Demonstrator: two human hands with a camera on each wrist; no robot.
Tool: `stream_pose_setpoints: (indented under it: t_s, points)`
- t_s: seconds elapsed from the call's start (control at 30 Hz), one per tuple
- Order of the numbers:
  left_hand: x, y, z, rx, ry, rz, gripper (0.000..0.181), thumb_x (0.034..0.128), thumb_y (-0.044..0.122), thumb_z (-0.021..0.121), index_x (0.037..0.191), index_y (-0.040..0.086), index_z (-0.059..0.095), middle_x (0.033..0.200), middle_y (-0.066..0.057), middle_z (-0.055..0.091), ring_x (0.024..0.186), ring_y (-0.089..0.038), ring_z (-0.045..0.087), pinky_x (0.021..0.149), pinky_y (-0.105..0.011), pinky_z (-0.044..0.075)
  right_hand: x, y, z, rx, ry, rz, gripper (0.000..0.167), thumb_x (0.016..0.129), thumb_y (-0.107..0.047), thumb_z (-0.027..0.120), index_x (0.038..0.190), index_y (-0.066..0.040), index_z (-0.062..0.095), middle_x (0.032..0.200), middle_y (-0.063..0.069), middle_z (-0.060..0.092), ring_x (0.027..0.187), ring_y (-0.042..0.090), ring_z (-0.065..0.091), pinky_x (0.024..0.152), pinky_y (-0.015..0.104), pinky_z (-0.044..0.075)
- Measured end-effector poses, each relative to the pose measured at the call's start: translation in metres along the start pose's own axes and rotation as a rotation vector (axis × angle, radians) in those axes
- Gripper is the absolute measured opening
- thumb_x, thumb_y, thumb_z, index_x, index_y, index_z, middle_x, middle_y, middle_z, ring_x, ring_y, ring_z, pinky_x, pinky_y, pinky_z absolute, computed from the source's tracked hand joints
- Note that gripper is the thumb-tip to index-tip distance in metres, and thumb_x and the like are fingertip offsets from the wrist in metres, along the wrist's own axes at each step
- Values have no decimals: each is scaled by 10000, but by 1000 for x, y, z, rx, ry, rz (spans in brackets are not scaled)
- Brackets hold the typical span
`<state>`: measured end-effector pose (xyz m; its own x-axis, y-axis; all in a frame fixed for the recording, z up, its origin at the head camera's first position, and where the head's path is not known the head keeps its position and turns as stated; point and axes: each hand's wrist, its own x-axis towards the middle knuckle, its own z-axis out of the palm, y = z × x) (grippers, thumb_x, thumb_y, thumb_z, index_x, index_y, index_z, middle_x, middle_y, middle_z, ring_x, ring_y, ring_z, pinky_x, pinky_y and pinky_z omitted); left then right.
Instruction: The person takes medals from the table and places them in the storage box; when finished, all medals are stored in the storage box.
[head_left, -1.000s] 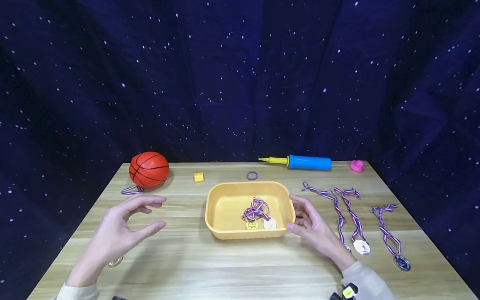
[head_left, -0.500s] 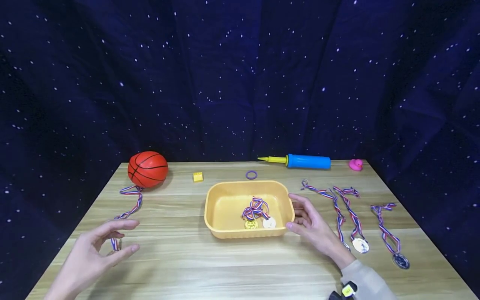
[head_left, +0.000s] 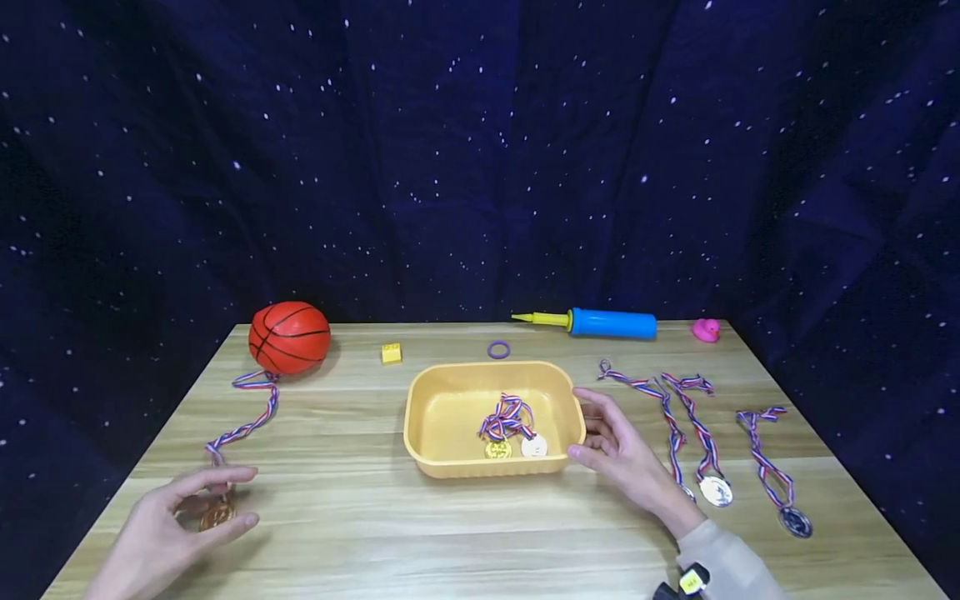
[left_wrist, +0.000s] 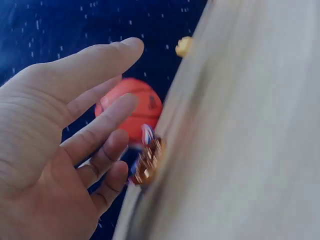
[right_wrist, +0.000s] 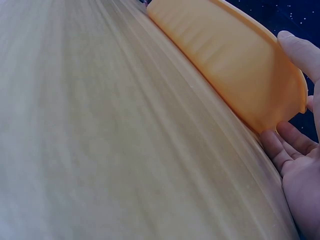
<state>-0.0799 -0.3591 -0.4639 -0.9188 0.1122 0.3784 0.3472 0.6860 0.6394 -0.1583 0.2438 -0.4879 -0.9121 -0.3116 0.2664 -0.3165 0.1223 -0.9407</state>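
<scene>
My left hand [head_left: 168, 529] reaches around a bronze-coloured medal [head_left: 217, 514] at the table's left, thumb and fingers apart. In the left wrist view this medal [left_wrist: 149, 162] lies just beyond the fingertips, blurred. Its striped ribbon [head_left: 258, 417] runs back to a red toy basketball [head_left: 289, 337]. My right hand [head_left: 626, 458] rests against the right end of a yellow plastic basin [head_left: 442, 468], thumb at the rim and fingers against the outer wall. Inside the basin lie a gold medal [head_left: 498, 450] and a silver medal [head_left: 534, 446] with tangled ribbons [head_left: 506, 418].
Right of the basin lie several ribboned medals, among them a silver medal [head_left: 716, 492] and a dark medal [head_left: 795, 522]. Along the back are a yellow toy block [head_left: 391, 354], a purple ring [head_left: 498, 349], a blue hand pump [head_left: 613, 323] and a pink rubber duck [head_left: 706, 330].
My left hand has moved left and down to the bronze-coloured medal, uncovering its ribbon. My right hand has stayed at the basin.
</scene>
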Motion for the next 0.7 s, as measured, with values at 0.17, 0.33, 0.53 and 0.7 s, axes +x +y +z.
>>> stream_pose_setpoints:
  t_s: [0.17,0.33,0.53,0.7]
  points:
    - [-6,-14,-2,-17,-34,-24,553,749,95,1046,1252,78,817,1224,98,827,1085,86,712,898,-52,533,0,-2,0,-4,9,-2,821,994,-18,797,1696,-113,383,1541,260,543,1341,363,608,1062,265,588]
    - [-10,-25,-3,-2,-46,-13,541,738,60,1040,1232,119,828,1155,116,821,930,30,732,793,-76,550,0,-2,1,-3,9,2,820,992,-19,800,1695,-116,388,1540,259,545,1339,369,608,1063,271,590]
    - [-12,-35,-1,-60,-45,28,451,765,-139,938,1165,39,830,1111,119,809,836,-21,705,738,-111,581,-1,-2,1,-7,8,6,816,997,-32,800,1696,-123,388,1548,256,543,1356,421,593,1067,270,588]
    - [-12,-37,0,-41,-46,7,410,800,-116,925,1158,64,840,1133,149,806,884,25,705,752,-97,572,0,-1,0,-12,6,10,821,996,-35,802,1697,-123,385,1547,257,544,1353,420,595,1064,269,588]
